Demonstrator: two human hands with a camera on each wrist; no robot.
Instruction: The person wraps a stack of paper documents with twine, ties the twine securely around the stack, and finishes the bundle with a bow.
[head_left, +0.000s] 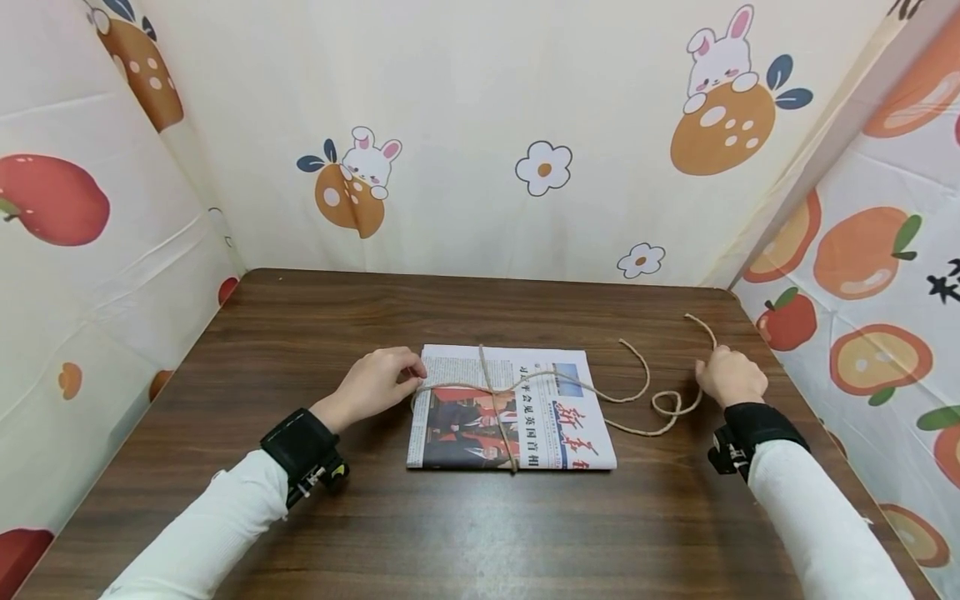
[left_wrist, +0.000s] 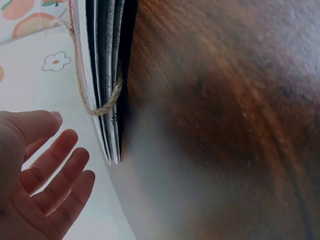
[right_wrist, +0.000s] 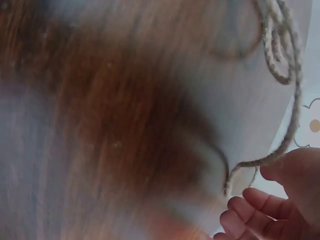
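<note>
A folded stack of newspapers (head_left: 577,433) lies on the table, with a beige rope (head_left: 495,408) crossing over its top both lengthwise and crosswise. My left hand (head_left: 380,383) is beside the stack's left edge, its fingers loosely bent. In the left wrist view nothing lies between that thumb and the fingers (left_wrist: 65,185), and the rope (left_wrist: 106,107) wraps the stack's edge just beyond them. Over at the right, my right hand (head_left: 731,377) pinches the rope near one end. The right wrist view shows the rope (right_wrist: 250,163) running by the thumb, above curled fingers.
The brown wooden table (head_left: 300,533) meets a printed curtain (head_left: 465,208) along its back edge. Loose rope loops (head_left: 671,408) lie between the stack and my right hand, and another free rope end (head_left: 633,350) curls behind them. Both wrists wear black straps.
</note>
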